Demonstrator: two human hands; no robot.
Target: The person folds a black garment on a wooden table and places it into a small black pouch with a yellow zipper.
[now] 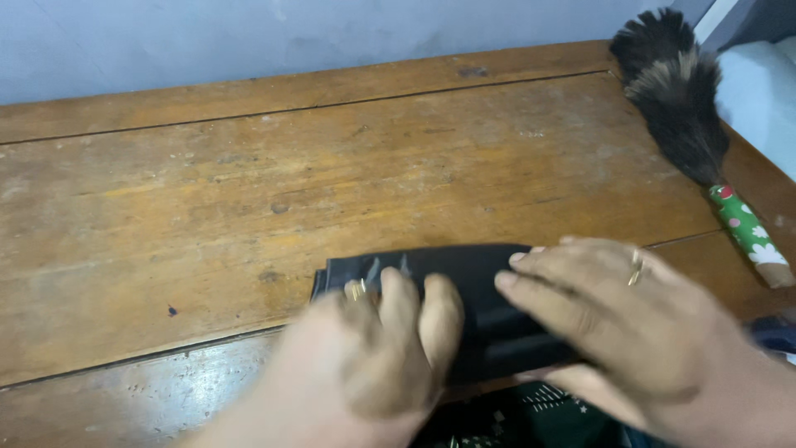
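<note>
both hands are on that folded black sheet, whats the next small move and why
Probably slide the right hand outward along the black folded sheet to flatten it, while the left hand pins the other end; both palms already lie flat on it.

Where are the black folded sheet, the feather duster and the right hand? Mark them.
black folded sheet (464,264): head view, bare top surface.
feather duster (678,91): head view, dark feathers.
right hand (618,319): head view, back of hand.

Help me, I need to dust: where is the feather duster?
In the head view, the feather duster lies at the wooden table's far right corner, beyond the right hand.
</note>
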